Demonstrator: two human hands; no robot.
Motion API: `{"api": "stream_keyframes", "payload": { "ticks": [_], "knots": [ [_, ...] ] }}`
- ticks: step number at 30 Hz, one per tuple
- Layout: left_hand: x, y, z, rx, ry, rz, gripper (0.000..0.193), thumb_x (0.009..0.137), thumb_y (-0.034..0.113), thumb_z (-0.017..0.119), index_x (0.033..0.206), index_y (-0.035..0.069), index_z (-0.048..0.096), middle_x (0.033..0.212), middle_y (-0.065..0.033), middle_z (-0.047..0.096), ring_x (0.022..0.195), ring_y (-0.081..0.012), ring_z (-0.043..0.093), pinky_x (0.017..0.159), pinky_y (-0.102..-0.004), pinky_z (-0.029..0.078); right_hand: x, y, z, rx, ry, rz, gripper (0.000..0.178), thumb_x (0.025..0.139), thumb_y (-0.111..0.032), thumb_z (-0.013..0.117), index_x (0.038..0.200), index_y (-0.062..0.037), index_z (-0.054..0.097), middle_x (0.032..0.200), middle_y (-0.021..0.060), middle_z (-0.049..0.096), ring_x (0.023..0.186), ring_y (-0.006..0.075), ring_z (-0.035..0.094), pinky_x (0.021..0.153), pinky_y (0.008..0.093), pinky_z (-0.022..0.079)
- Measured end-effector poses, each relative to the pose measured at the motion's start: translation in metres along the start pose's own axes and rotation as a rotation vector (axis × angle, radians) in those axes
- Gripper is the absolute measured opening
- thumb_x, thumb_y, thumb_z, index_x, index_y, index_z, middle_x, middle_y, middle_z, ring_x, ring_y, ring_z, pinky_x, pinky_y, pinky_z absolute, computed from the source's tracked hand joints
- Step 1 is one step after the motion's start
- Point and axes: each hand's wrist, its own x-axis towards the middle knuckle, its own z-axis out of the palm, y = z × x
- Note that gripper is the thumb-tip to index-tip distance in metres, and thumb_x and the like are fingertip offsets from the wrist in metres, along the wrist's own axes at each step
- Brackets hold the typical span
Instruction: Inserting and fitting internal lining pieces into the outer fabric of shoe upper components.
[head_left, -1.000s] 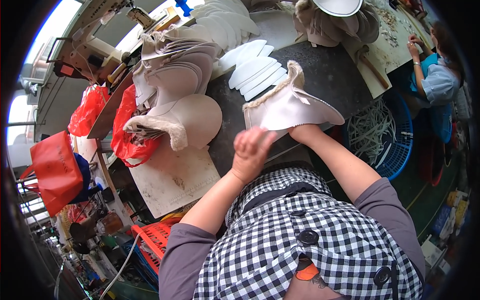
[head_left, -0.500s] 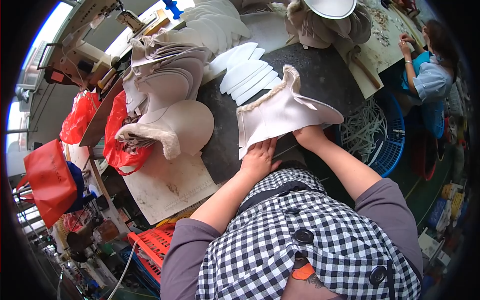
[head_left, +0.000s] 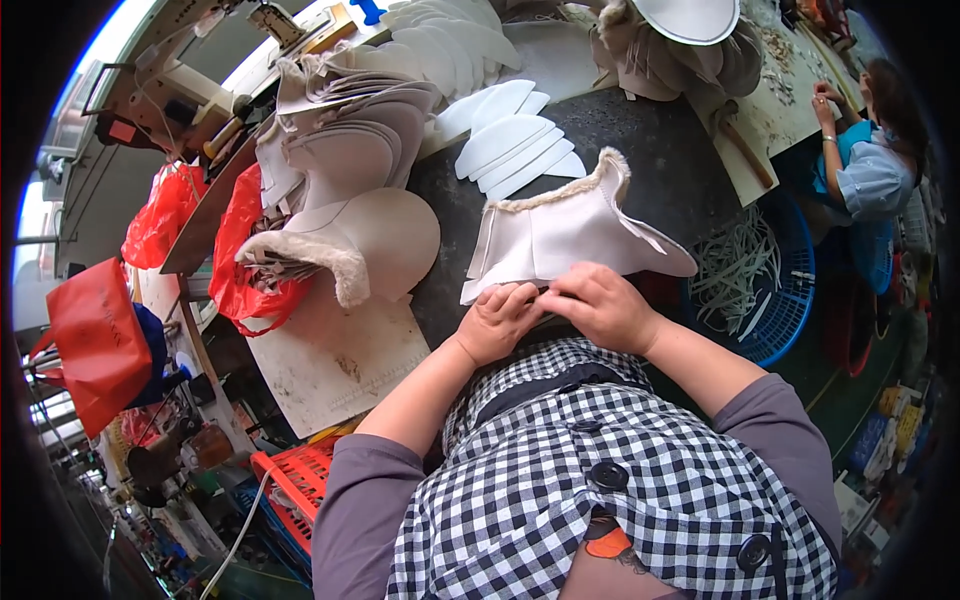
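"What lay around the hands, from the left?"
"A red bag [head_left: 100, 345], then a crumpled plastic bag [head_left: 235, 275], also red, with the tall stack [head_left: 350, 155] of pale pieces just beside it. A bare board [head_left: 340, 370] stretched nearer the body, with a red basket [head_left: 300, 490] below it."

"And in the middle?"
"White cutouts [head_left: 512, 135] overlapped on the black slab [head_left: 655, 140], close behind the fleece edge of the piece [head_left: 565, 240], so they crowded its far side. The piece sat on the slab's near part, right in front of the body. The left hand [head_left: 497, 325] had its fingers bent at the near edge, and the right hand [head_left: 605, 310] met it there; I couldn't tell whether either pinched the fabric, since the fingers hid that bit."

"Farther right?"
"A hammer [head_left: 745, 155], then a blue basket [head_left: 795, 310] holding pale strips [head_left: 735, 265], and a co-worker [head_left: 870, 185] beyond."

"What had changed from half a second before?"
"The right hand had moved left, out from under the piece, to join the left, whose fingers had been laid out straighter."
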Motion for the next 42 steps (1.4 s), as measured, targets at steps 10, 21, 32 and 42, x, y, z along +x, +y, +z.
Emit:
{"api": "stream_keyframes", "payload": {
  "ticks": [10,21,32,42],
  "knots": [
    [0.021,-0.013,0.004,-0.196,0.213,-0.591,0.076,0.068,0.007,0.073,0.135,0.007,0.039,0.125,-0.0151,0.052,0.114,-0.0321,0.051,0.097,-0.0417,0.041,0.042,0.039,0.068,-0.167,-0.115,0.038,0.040,0.078,-0.014,0.060,0.115,0.0002,0.061,0.125,0.0170,0.059,0.120,0.0297,0.055,0.105,0.0412,0.041],
    [0.012,-0.031,0.010,-0.117,0.160,-0.538,0.043,0.074,0.008,0.063,0.117,0.011,0.060,0.107,-0.0053,0.056,0.100,-0.0248,0.054,0.087,-0.0365,0.043,0.036,0.041,0.034,-0.050,-0.050,0.005,0.031,0.077,-0.007,0.063,0.108,-0.0058,0.065,0.112,0.0095,0.067,0.106,0.0255,0.063,0.094,0.0376,0.050],
    [0.007,-0.023,-0.002,0.039,0.147,-0.235,0.042,0.076,0.005,0.060,0.118,0.011,0.062,0.103,-0.0066,0.056,0.097,-0.0255,0.055,0.083,-0.0375,0.048,-0.019,0.065,0.027,0.117,0.024,0.100,0.042,0.072,0.001,0.068,0.113,-0.0050,0.063,0.119,0.0095,0.061,0.113,0.0292,0.057,0.101,0.0409,0.046],
    [-0.030,0.002,-0.005,-0.029,0.024,-0.244,0.047,0.083,0.007,0.052,0.129,0.008,0.057,0.132,-0.0118,0.054,0.131,-0.0320,0.044,0.108,-0.0432,0.038,-0.021,0.081,0.024,0.150,-0.021,0.012,0.025,0.071,-0.002,0.068,0.095,-0.0081,0.065,0.107,0.0058,0.060,0.106,0.0261,0.056,0.095,0.0380,0.046]
  ]
}}
